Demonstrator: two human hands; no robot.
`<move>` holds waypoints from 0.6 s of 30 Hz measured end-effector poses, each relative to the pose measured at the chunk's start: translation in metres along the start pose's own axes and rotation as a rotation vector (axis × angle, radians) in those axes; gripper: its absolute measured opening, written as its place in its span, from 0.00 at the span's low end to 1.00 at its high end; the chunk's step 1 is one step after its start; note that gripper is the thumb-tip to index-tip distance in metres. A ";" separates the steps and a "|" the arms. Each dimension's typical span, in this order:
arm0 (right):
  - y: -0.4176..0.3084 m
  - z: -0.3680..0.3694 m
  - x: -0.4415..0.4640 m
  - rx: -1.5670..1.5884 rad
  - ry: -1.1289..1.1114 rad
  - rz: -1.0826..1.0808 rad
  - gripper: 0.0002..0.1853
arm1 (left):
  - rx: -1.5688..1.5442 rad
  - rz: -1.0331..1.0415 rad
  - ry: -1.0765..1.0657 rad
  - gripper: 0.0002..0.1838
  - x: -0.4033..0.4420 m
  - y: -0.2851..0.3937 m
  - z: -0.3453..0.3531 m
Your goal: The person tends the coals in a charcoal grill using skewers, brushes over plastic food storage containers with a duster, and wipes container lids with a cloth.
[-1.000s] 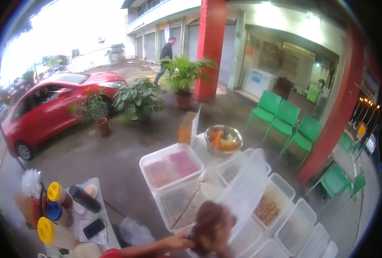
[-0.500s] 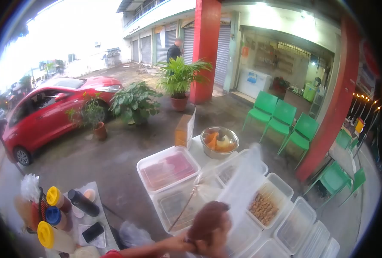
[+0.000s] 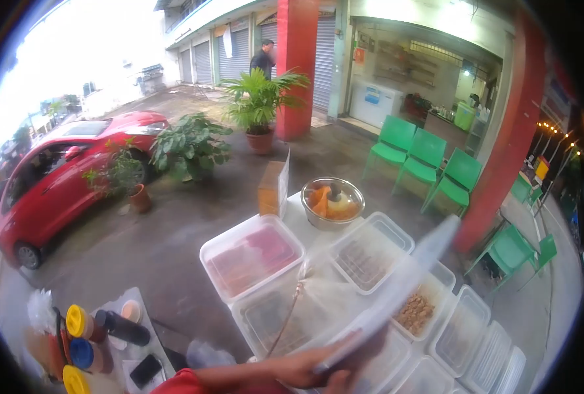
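Note:
A translucent plastic lid is tilted up over the containers, its outline smeared by motion. My left hand, at the end of a red sleeve, is closed on the lid's lower end, fingers on one side and the thumb on the other. Behind the lid a blurred brown shape shows; whether it is my right hand or something held cannot be made out. Below the lid stands an open container of brown chunks. A clear bag with a twisted neck lies beside it.
Lidded containers, one with pink contents, and a steel bowl stand on the white table. A side table at left holds yellow-lidded jars, a dark bottle and a phone. Beyond are green chairs and a walking person.
The lid has swung to the right and now appears nearly edge-on. My left hand has moved onto its lower end. The brown shape is now mostly behind the lid. The whole view has shifted slightly.

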State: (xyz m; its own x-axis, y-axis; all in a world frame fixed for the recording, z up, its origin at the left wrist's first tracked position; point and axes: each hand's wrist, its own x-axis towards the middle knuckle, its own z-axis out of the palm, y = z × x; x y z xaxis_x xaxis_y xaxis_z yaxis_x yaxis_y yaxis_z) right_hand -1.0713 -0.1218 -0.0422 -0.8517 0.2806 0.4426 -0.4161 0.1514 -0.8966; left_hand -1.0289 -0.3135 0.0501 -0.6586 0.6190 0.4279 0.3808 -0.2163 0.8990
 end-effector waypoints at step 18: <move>-0.081 -0.023 0.002 0.119 0.764 0.544 0.29 | -0.389 -0.637 0.079 0.31 -0.014 -0.113 -0.163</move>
State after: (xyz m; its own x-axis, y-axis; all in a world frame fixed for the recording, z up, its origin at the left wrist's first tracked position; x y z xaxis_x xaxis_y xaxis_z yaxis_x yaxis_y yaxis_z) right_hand -1.0323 -0.1116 0.0315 -0.5165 0.8357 -0.1867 -0.0886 -0.2690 -0.9591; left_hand -1.1690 -0.4205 -0.0425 -0.7247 0.6610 -0.1945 -0.3372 -0.0940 0.9367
